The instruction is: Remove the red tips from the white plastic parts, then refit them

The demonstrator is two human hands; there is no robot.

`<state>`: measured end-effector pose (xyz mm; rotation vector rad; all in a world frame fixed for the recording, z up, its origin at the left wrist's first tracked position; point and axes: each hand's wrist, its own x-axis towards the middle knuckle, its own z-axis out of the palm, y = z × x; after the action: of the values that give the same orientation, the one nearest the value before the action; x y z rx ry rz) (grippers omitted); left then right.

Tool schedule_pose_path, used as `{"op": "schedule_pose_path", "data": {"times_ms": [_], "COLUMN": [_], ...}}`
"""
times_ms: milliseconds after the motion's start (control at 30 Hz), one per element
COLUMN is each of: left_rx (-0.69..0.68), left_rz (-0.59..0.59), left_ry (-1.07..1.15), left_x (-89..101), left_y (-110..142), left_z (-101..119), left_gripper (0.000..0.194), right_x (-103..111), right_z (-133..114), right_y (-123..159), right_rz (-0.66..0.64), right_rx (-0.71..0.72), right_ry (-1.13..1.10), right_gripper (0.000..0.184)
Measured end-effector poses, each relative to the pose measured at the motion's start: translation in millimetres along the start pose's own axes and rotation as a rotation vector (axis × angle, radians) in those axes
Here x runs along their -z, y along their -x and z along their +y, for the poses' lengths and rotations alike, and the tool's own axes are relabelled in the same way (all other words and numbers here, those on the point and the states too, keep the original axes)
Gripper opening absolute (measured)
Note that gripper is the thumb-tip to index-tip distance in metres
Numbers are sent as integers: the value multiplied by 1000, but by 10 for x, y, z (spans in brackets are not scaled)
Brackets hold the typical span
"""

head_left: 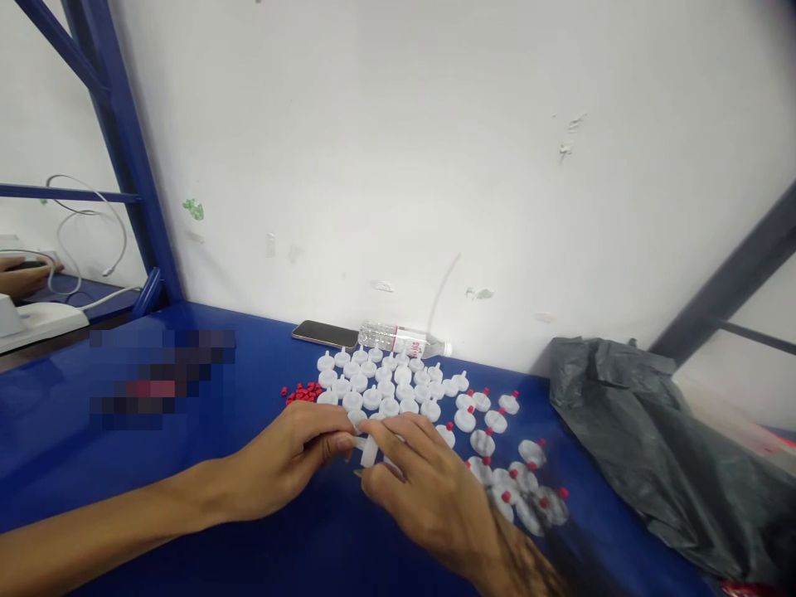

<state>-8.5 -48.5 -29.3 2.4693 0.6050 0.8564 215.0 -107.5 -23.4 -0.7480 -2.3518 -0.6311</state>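
A white plastic nozzle cap (369, 452) is held on its side between my two hands, its spout pointing left. My right hand (429, 489) grips its round base between thumb and fingers. The thumb and forefinger of my left hand (292, 456) are pinched together at the spout's tip; whether a small red piece is between them is hidden. Just beyond the hands stand several white nozzle caps (371, 398) with bare spouts. Small red tips (303, 392) lie in a loose pile to their left. To the right, several white caps with red tips (496, 420) are spread out.
A phone (324, 334) and a clear bottle (404, 338) lie along the wall on the blue table (249, 373). A dark grey plastic bag (647, 439) covers the right side. At far left, another person's hand (25, 278) shows near a white power strip (43, 322) and cables.
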Motion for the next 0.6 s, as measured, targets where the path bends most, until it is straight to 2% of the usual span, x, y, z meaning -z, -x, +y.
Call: {"op": "schedule_pose_path", "data": {"times_ms": [67,133,200,267,433,600], "left_rx": [-46,-65,-51,-30,6,-30], "left_rz": [-17,1,28,7,-209,-277], "left_ry": [-51,-116,-204,-326,-576,-745], "left_x": [87,174,250,317,440,438], "left_y": [-46,-81,-98,-102,-118,-101], "left_z": [34,48,18,-59,-261,-299], "left_gripper": [36,34,36,37,32,31], "right_x": [56,110,153,188,235,162], "right_z": [48,136,268,431,827,1043], "right_y": [-29,-17,46,143,363,482], "right_rz": [28,16,-6,-39,-39,-67], "right_rx": [7,-18,-110,-260,-514,-546], "right_ry": [-5,-27,-32,10,85,122], "right_gripper": [22,36,52,58,47,33]}}
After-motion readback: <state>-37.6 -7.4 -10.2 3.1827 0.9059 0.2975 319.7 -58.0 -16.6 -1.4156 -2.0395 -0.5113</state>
